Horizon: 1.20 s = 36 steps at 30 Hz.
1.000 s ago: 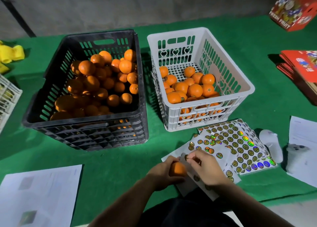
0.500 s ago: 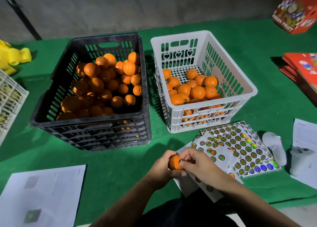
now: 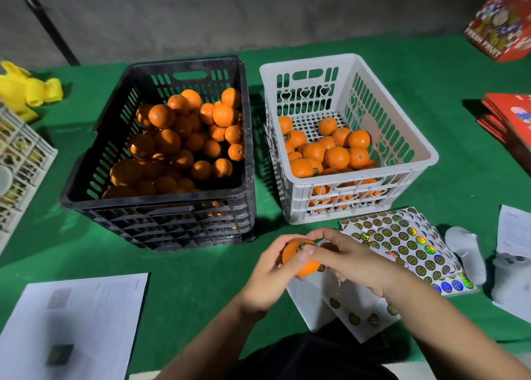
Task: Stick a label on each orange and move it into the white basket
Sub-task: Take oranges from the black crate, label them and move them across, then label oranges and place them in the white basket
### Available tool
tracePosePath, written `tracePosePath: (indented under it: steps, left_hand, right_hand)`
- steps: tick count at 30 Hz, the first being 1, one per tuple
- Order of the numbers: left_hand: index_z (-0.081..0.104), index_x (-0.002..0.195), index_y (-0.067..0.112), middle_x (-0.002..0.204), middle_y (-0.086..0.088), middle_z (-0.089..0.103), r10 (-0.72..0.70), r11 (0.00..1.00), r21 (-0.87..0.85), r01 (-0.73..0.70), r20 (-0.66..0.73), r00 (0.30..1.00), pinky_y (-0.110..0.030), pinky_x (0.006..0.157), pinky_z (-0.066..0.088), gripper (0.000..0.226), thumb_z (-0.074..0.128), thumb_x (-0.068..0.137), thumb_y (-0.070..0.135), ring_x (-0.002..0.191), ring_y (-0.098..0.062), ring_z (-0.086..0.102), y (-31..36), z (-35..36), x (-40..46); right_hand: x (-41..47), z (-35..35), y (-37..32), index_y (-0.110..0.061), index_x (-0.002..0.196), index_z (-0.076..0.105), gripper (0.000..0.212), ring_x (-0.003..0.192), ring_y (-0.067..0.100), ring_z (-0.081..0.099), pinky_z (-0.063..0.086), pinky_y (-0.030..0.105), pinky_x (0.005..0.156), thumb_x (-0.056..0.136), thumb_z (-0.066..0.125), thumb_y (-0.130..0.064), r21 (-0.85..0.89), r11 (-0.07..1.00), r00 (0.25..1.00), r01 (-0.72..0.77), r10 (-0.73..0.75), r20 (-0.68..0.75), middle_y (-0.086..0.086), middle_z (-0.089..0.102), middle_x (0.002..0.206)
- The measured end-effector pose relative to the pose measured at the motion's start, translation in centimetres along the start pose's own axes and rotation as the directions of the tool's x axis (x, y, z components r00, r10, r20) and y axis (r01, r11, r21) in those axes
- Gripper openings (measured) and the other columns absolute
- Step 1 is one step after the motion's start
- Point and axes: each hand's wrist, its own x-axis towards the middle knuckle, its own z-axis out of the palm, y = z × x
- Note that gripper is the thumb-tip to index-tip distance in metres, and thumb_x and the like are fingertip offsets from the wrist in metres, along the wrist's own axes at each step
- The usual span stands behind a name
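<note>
Your right fingers (image 3: 309,252) are pressing down on a shiny round label (image 3: 300,247) that is sitting on the upper face of the orange (image 3: 301,260). The thumb tip is lying flat beside the label, and the other fingers are curving over the far side of the fruit. Your left hand (image 3: 268,276) is cupping the same orange from the left and underneath, its fingers curled round the fruit and gripping it, so the orange is riding just above the desk (image 3: 184,267) and not resting on it. Your right hand (image 3: 353,262) is arching over the fruit from the right.

The white basket (image 3: 413,138) is standing straight ahead of the orange and slightly to the right, its near wall just beyond your knuckles. So the coming move is a short push forward and up over that near rim. Both hands are about equally close; the left one is already carrying the fruit, so it looks best placed to make the drop.

The label sheets (image 3: 402,244) are lying fanned on the desk under and to the right of your right hand, touching the basket's near corner. The black crate (image 3: 161,207) of unlabelled oranges is sitting to the left of the basket, just beside it.
</note>
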Motion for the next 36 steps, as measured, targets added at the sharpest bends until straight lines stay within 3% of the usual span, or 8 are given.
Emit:
tracePosePath:
  steps: [4,12,16,20,23,27,31,36]
  left_hand:
    - [0.063,0.122,0.014,0.119,-0.018,0.065,-0.029,0.990,-0.136,0.032,0.026,0.999,-0.051,0.102,0.045,0.053,0.078,0.087,0.051,0.112,-0.032,0.062,1.1,0.9,0.0]
    - [0.056,0.124,0.004,0.124,-0.031,0.061,-0.030,0.974,-0.223,0.041,0.051,0.998,-0.059,0.091,0.049,0.057,0.079,0.089,0.043,0.101,-0.040,0.064,2.3,1.9,-0.1]
    - [0.066,0.111,0.022,0.117,-0.015,0.064,-0.111,0.974,-0.206,0.100,-0.045,0.993,-0.037,0.071,0.047,0.040,0.070,0.086,0.053,0.091,-0.028,0.059,2.8,1.7,-0.1]
    - [0.064,0.113,0.026,0.101,-0.001,0.070,-0.046,0.994,-0.099,0.043,-0.035,0.998,-0.033,0.078,0.050,0.032,0.063,0.093,0.050,0.090,-0.019,0.065,2.8,2.3,-0.3]
    - [0.059,0.120,0.012,0.109,-0.012,0.066,-0.039,0.982,-0.189,0.021,-0.092,0.995,-0.042,0.083,0.045,0.044,0.064,0.095,0.048,0.099,-0.024,0.062,2.9,2.8,-0.1]
    - [0.062,0.120,0.014,0.109,-0.006,0.070,-0.025,0.948,-0.318,-0.022,-0.140,0.990,-0.026,0.073,0.053,0.054,0.055,0.094,0.061,0.092,-0.015,0.067,4.8,3.0,0.4]
    - [0.055,0.133,0.032,0.139,0.006,0.052,-0.021,0.998,0.048,0.030,-0.183,0.983,-0.026,0.091,0.054,0.047,0.041,0.100,0.063,0.111,-0.013,0.064,8.3,2.9,1.8]
    - [0.042,0.142,0.043,0.139,0.025,0.045,0.333,0.826,0.494,-0.272,-0.039,0.942,-0.001,0.095,0.038,0.036,0.050,0.107,0.045,0.121,0.007,0.052,13.6,-0.2,1.8]
  right_hand:
    - [0.2,0.4,0.3,-0.038,0.127,0.063,0.057,0.058,0.013,0.043,0.036,0.027,0.057,0.078,0.079,-0.063,0.220,0.975,0.999,0.024,-0.029,0.020,0.007,0.046,0.072]
    - [0.7,1.4,1.0,-0.027,0.134,0.058,0.053,0.060,0.017,0.043,0.038,0.026,0.055,0.088,0.071,-0.047,0.435,0.900,0.990,0.009,-0.069,0.122,0.008,0.044,0.076]
    - [0.1,1.2,0.6,-0.014,0.141,0.056,0.060,0.060,0.021,0.041,0.037,0.030,0.055,0.093,0.050,-0.049,0.573,0.819,0.981,-0.021,-0.093,0.170,0.013,0.046,0.075]
    - [-0.6,2.5,-0.8,-0.024,0.117,0.064,0.065,0.062,0.008,0.055,0.044,0.018,0.059,0.087,0.045,-0.079,0.119,0.987,0.993,0.107,-0.101,-0.054,-0.009,0.060,0.068]
    - [-0.3,3.6,-1.6,-0.024,0.119,0.067,0.045,0.074,-0.004,0.065,0.047,0.010,0.063,0.096,0.047,-0.058,0.106,0.957,0.949,0.270,-0.246,-0.196,-0.017,0.071,0.082]
    - [0.2,3.8,-3.3,-0.025,0.114,0.071,0.039,0.081,0.005,0.066,0.047,0.013,0.068,0.101,0.043,-0.048,0.087,0.931,0.911,0.353,-0.321,-0.259,-0.008,0.070,0.089]
    - [1.1,0.7,-6.3,-0.035,0.109,0.073,0.035,0.092,0.008,0.066,0.050,0.019,0.077,0.101,0.043,-0.051,-0.081,0.912,0.871,0.403,-0.409,-0.273,-0.006,0.071,0.098]
    - [2.2,-5.4,-9.3,-0.032,0.089,0.063,0.048,0.070,0.000,0.057,0.042,0.033,0.067,0.095,0.040,-0.073,-0.408,0.870,0.676,0.278,-0.478,-0.560,-0.015,0.061,0.073]
